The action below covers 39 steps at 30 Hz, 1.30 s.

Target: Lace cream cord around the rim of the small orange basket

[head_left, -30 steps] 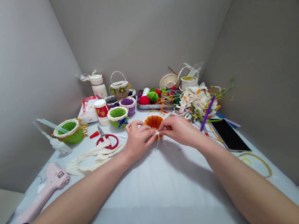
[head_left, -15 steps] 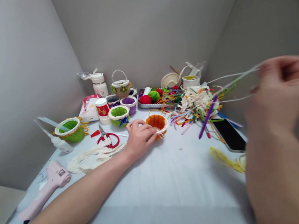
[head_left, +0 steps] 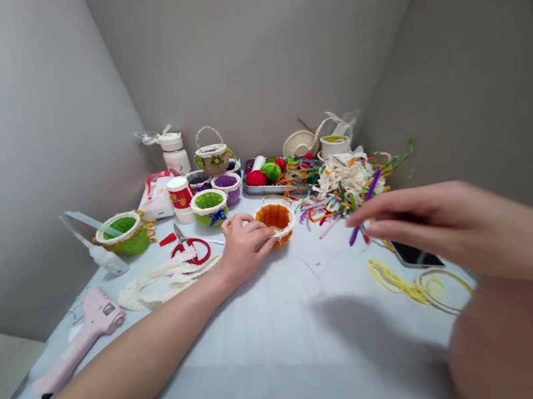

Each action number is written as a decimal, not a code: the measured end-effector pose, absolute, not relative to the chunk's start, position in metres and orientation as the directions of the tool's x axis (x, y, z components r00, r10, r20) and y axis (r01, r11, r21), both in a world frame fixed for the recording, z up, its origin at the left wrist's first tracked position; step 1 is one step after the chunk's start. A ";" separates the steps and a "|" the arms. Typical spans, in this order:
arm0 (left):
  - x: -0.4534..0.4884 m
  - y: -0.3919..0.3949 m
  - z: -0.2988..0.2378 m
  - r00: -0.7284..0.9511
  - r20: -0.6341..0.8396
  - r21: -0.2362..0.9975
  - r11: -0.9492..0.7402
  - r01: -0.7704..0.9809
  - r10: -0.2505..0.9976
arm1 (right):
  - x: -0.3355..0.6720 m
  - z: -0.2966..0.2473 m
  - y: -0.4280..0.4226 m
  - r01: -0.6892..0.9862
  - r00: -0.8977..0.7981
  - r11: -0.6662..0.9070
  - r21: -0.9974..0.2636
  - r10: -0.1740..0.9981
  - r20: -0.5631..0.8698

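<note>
My left hand [head_left: 249, 243] is closed on the near-left rim of a small orange woven basket [head_left: 273, 217] with a white edge. The basket stands upright on the table, and the fingers hide part of its rim. My right hand [head_left: 427, 228] hovers over the right side with fingers stretched forward and a gap between thumb and fingertips. No held thing shows there. Just beyond its fingertips is a purple pipe cleaner [head_left: 374, 184], beside a heap of white and coloured yarn scraps [head_left: 344, 177]. A phone [head_left: 420, 255] lies partly hidden under this hand.
Red-handled scissors [head_left: 196, 251], lace ribbon [head_left: 134, 294] and a pink glue gun [head_left: 93, 321] lie at left. Green baskets [head_left: 209, 202], a red-and-white canister [head_left: 181, 199] and a yarn tray [head_left: 269, 189] stand behind. Yellow yarn [head_left: 396, 283] lies at right.
My right hand has come down and left from its raised place at the right. The white strands stretched from it no longer show. My left hand stays at the orange basket.
</note>
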<state>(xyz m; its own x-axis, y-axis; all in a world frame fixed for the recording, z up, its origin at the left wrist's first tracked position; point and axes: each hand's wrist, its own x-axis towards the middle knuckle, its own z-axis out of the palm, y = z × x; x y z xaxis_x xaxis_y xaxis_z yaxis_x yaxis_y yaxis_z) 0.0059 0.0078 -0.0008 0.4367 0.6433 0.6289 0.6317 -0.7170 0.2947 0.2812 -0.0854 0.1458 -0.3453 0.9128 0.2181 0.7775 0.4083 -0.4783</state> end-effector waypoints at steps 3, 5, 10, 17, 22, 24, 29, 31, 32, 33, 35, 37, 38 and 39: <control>0.006 0.007 -0.001 0.444 0.628 0.285 -0.720 0.633 0.639 | 0.243 0.119 -0.048 0.792 -0.356 0.363 -0.490 0.928 0.111; 0.005 0.007 -0.002 0.447 0.630 0.277 -0.722 0.634 0.635 | 0.224 0.096 -0.025 0.807 -0.335 0.357 -0.470 0.933 0.134; 0.005 0.009 -0.003 0.453 0.633 0.274 -0.730 0.626 0.627 | 0.205 0.058 0.000 0.792 -0.319 0.338 -0.508 0.939 0.127; 0.005 0.008 -0.002 0.455 0.631 0.274 -0.729 0.627 0.629 | 0.206 0.068 -0.003 0.675 -0.028 0.320 -0.665 0.912 0.410; 0.005 0.008 -0.001 0.457 0.619 0.278 -0.722 0.633 0.639 | 0.213 0.077 -0.005 0.615 0.209 0.320 -0.721 0.816 0.540; 0.005 0.008 0.000 0.455 0.623 0.281 -0.725 0.629 0.636 | 0.215 0.079 -0.006 0.613 0.242 0.320 -0.722 0.794 0.558; 0.007 0.008 0.000 0.432 0.611 0.318 -0.706 0.633 0.663 | 0.219 0.079 -0.007 0.690 0.063 0.262 -0.675 0.907 0.416; 0.007 0.007 0.000 0.413 0.603 0.341 -0.689 0.640 0.682 | 0.220 0.079 -0.007 0.734 0.011 0.226 -0.641 0.939 0.344; 0.008 0.006 0.000 0.407 0.602 0.349 -0.684 0.640 0.687 | 0.220 0.078 -0.007 0.759 -0.001 0.212 -0.616 0.946 0.324; 0.008 0.006 0.000 0.401 0.602 0.355 -0.682 0.640 0.690 | 0.220 0.079 -0.007 0.782 -0.013 0.203 -0.589 0.950 0.311; 0.006 0.006 0.001 0.388 0.617 0.355 -0.682 0.640 0.685 | 0.221 0.081 -0.007 0.813 -0.038 0.201 -0.547 0.955 0.295; 0.003 0.006 0.002 0.366 0.645 0.344 -0.683 0.644 0.670 | 0.223 0.084 -0.007 0.815 -0.048 0.210 -0.540 0.953 0.299; 0.000 0.006 0.003 0.358 0.659 0.336 -0.684 0.647 0.662 | 0.224 0.087 -0.008 0.808 -0.047 0.217 -0.548 0.950 0.308; -0.002 0.007 0.004 0.351 0.673 0.327 -0.687 0.648 0.652 | 0.226 0.089 -0.008 0.797 -0.044 0.224 -0.562 0.948 0.315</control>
